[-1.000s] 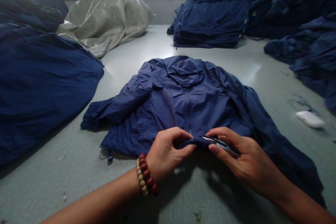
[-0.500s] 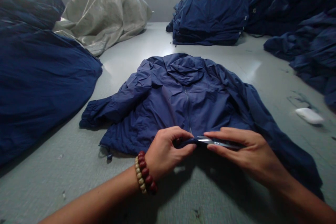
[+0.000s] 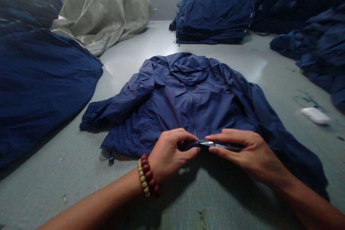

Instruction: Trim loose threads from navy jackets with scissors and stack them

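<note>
A navy zip-up jacket [image 3: 175, 104] lies spread on the table, its hood at the far side and its hem toward me. My left hand [image 3: 172, 151] pinches the hem just at the bottom of the zip, between thumb and fingers. Between the thumb and fingers of my right hand [image 3: 242, 151] is a pair of thread snips [image 3: 211, 144], with shiny metal blades pointing left. Their tips meet the fabric right by my left fingertips. Whether the blades are apart I cannot tell. A cord stopper [image 3: 111, 160] hangs at the hem's left corner.
Folded navy jackets [image 3: 212, 14] stand stacked at the back. More navy garments [image 3: 318, 43] heap up on the right, and navy cloth [image 3: 43, 90] covers the left. A grey-beige sheet [image 3: 107, 10] is bunched behind. A white earbud-like case [image 3: 316, 115] lies on the table [image 3: 88, 187] at right.
My right hand and the snips have shifted slightly left, closer to my left fingertips. The left hand keeps its pinch on the hem. The whole view has moved a little.
</note>
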Demonstrator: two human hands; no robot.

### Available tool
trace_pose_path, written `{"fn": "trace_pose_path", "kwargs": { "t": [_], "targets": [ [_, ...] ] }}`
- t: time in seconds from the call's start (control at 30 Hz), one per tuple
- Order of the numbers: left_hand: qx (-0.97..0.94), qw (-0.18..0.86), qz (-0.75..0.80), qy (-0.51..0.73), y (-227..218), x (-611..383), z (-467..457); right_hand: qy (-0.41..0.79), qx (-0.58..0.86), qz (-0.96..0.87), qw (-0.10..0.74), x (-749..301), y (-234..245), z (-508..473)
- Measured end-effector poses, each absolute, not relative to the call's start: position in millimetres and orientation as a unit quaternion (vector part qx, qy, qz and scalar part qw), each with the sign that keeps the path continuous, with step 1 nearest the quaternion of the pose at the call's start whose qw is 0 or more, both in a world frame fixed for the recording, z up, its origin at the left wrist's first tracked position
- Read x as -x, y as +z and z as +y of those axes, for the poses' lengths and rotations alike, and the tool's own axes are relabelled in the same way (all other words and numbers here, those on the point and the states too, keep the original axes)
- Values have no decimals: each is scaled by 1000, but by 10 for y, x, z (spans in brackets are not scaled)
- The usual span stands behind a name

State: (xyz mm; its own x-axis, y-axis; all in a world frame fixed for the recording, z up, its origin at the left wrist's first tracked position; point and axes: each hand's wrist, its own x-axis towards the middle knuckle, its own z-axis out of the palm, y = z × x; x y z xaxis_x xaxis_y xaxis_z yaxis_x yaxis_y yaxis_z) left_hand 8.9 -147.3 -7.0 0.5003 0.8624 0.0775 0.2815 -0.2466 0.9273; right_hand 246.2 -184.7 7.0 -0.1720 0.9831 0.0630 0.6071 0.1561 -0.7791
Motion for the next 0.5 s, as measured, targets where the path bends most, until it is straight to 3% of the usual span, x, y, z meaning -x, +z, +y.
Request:
{"fn": "trace_pose_path", "kwargs": {
  "t": [0.5],
  "targets": [
    [-737, 461, 391, 302, -86, -78, -1467, 352, 567, -678, 309, -2435, 25, -1825]
  ]
}}
